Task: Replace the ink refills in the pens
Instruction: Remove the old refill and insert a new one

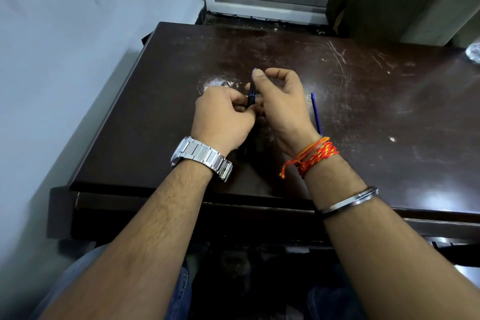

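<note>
Over the middle of the dark wooden table [363,101], both hands hold a dark blue pen [251,95] that stands nearly upright. My left hand [222,118] grips its lower part with curled fingers. My right hand [281,101] pinches the upper part, the thumb pressed near the top end. A thin blue ink refill [317,114] lies on the table just right of my right hand. Another dark pen part [245,149] lies on the table under my left wrist, mostly hidden.
A pale wall runs along the left table edge, and a window frame [270,5] stands behind the far edge. A clear crumpled wrapper [474,53] shows at the right border. The table's front edge is near my forearms.
</note>
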